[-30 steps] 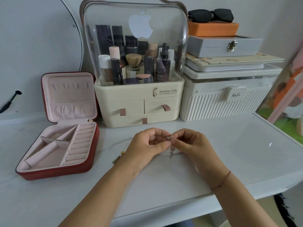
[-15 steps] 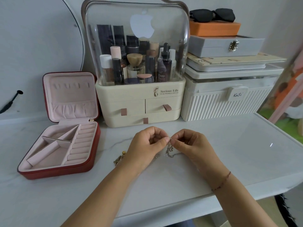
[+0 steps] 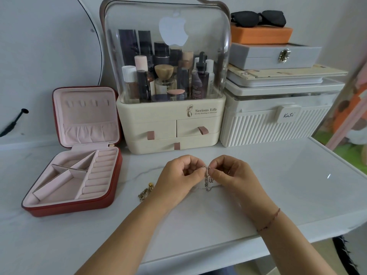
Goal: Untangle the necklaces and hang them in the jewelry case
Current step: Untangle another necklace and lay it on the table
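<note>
Pinching silver necklace (image 3: pixel 207 180), left hand (image 3: pixel 178 176) and right hand (image 3: pixel 235 175), jewelry case (image 3: pixel 79 207) well apart.

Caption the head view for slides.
Left hand and right hand pinch a silver necklace near the open red jewelry case.

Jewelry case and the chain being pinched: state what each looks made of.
Jewelry case: red shell with a faint sheen, probably faux leather; pink matte lining looks like velvet. Silver chain: thin links with bright glints, likely polished metal; which metal is unclear.
</note>
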`<move>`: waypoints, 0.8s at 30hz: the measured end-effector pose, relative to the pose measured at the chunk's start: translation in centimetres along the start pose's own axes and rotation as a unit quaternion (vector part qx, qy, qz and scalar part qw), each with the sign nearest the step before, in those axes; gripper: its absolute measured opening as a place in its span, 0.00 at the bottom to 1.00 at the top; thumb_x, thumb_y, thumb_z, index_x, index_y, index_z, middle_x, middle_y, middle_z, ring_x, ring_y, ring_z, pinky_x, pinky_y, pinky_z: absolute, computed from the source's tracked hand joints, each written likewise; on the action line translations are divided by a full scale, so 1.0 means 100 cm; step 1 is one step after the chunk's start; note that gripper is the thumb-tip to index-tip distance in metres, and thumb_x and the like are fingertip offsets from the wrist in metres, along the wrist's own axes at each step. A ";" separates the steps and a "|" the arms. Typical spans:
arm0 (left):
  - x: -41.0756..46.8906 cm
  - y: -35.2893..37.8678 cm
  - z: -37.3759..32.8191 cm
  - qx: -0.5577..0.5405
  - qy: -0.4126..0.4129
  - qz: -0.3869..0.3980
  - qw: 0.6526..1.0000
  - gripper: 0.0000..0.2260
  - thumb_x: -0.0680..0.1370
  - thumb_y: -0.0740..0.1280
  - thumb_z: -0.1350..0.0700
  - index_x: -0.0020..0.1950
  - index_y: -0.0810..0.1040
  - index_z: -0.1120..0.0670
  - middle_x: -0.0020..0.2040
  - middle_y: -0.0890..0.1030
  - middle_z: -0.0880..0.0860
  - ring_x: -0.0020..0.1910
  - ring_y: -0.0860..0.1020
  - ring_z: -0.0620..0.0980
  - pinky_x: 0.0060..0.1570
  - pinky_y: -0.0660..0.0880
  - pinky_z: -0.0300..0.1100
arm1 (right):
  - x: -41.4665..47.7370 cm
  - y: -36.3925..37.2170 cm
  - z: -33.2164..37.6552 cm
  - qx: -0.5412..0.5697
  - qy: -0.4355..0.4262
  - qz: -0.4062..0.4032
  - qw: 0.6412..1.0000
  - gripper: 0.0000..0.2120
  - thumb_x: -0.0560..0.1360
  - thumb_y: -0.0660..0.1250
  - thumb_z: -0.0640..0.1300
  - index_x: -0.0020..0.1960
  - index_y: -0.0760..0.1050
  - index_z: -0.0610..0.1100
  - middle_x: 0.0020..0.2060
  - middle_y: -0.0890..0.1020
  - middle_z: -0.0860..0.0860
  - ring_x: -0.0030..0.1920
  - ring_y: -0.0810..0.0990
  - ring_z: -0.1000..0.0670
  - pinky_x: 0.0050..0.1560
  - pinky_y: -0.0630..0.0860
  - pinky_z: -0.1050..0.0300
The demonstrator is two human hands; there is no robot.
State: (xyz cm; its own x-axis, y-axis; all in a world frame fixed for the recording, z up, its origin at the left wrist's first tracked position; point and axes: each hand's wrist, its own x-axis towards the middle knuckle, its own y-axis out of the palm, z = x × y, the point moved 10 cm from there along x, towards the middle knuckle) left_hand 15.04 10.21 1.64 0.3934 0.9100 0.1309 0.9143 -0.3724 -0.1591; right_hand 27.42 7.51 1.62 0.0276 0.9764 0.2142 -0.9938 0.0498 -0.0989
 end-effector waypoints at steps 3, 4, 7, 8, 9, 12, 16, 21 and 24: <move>0.000 0.001 0.001 0.013 -0.001 0.006 1.000 0.04 0.76 0.68 0.62 0.42 0.79 0.55 0.33 0.77 0.46 0.33 0.72 0.44 0.35 0.71 0.34 | -0.001 0.005 -0.001 -0.016 0.010 0.017 1.000 0.03 0.71 0.71 0.37 0.40 0.77 0.39 0.30 0.81 0.50 0.33 0.78 0.54 0.38 0.74 0.61; 0.001 0.002 0.003 0.018 -0.002 0.009 1.000 0.05 0.76 0.68 0.62 0.42 0.78 0.54 0.32 0.76 0.45 0.33 0.72 0.44 0.36 0.71 0.35 | -0.001 0.006 -0.001 -0.021 0.011 0.017 1.000 0.04 0.70 0.70 0.39 0.40 0.77 0.38 0.31 0.81 0.49 0.34 0.79 0.53 0.39 0.75 0.60; 0.001 0.004 0.005 0.021 -0.005 0.016 1.000 0.04 0.76 0.69 0.61 0.42 0.78 0.54 0.33 0.77 0.46 0.33 0.72 0.44 0.37 0.71 0.36 | -0.001 0.004 -0.001 -0.023 0.014 0.009 1.000 0.06 0.68 0.68 0.41 0.41 0.76 0.38 0.32 0.81 0.46 0.34 0.79 0.49 0.41 0.76 0.53; 0.001 0.004 0.005 0.018 -0.005 0.015 1.000 0.04 0.76 0.70 0.61 0.42 0.78 0.54 0.34 0.77 0.47 0.33 0.73 0.44 0.37 0.71 0.36 | -0.001 0.003 -0.001 -0.025 0.013 0.006 1.000 0.06 0.68 0.68 0.41 0.41 0.76 0.39 0.32 0.80 0.46 0.35 0.79 0.48 0.41 0.75 0.53; 0.001 0.003 0.004 0.015 -0.006 0.013 1.000 0.03 0.76 0.70 0.60 0.42 0.79 0.54 0.34 0.78 0.48 0.34 0.73 0.44 0.37 0.72 0.35 | -0.001 0.001 -0.001 -0.028 0.014 0.002 1.000 0.05 0.68 0.68 0.41 0.41 0.76 0.39 0.32 0.80 0.47 0.35 0.77 0.48 0.41 0.74 0.53; 0.001 -0.002 0.002 -0.005 -0.012 -0.008 1.000 0.01 0.74 0.72 0.58 0.42 0.82 0.53 0.37 0.83 0.50 0.37 0.79 0.44 0.44 0.75 0.36 | -0.001 0.001 -0.002 -0.029 0.012 0.006 0.999 0.01 0.73 0.70 0.36 0.43 0.78 0.39 0.35 0.82 0.44 0.36 0.78 0.49 0.41 0.75 0.55; 0.000 -0.008 0.000 -0.024 -0.009 -0.030 0.999 0.04 0.74 0.72 0.60 0.42 0.83 0.51 0.39 0.85 0.51 0.40 0.82 0.45 0.47 0.78 0.35 | -0.002 0.001 0.002 -0.049 0.004 -0.001 0.999 0.02 0.74 0.70 0.34 0.44 0.80 0.39 0.34 0.84 0.49 0.35 0.78 0.55 0.38 0.74 0.65; -0.001 -0.007 -0.002 -0.027 0.001 -0.024 0.999 0.04 0.74 0.72 0.62 0.45 0.82 0.53 0.36 0.83 0.47 0.39 0.79 0.43 0.42 0.74 0.32 | -0.002 -0.005 0.002 -0.054 0.005 -0.031 0.998 0.05 0.74 0.70 0.33 0.40 0.80 0.40 0.25 0.78 0.56 0.27 0.72 0.61 0.31 0.69 0.70; -0.001 -0.007 -0.003 -0.017 0.005 -0.025 1.000 0.06 0.75 0.71 0.63 0.48 0.82 0.54 0.36 0.81 0.45 0.36 0.76 0.40 0.38 0.72 0.30 | -0.001 -0.008 0.002 -0.042 0.003 -0.049 0.998 0.07 0.73 0.71 0.34 0.38 0.80 0.42 0.27 0.78 0.55 0.28 0.71 0.59 0.32 0.68 0.68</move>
State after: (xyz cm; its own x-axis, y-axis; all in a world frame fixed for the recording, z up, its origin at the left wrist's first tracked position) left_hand 14.38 10.37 2.05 0.3476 0.9258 0.1486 0.9357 -0.3322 -0.1188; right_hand 28.18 7.33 1.91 0.1246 0.9672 0.2213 -0.9738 0.1620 -0.1596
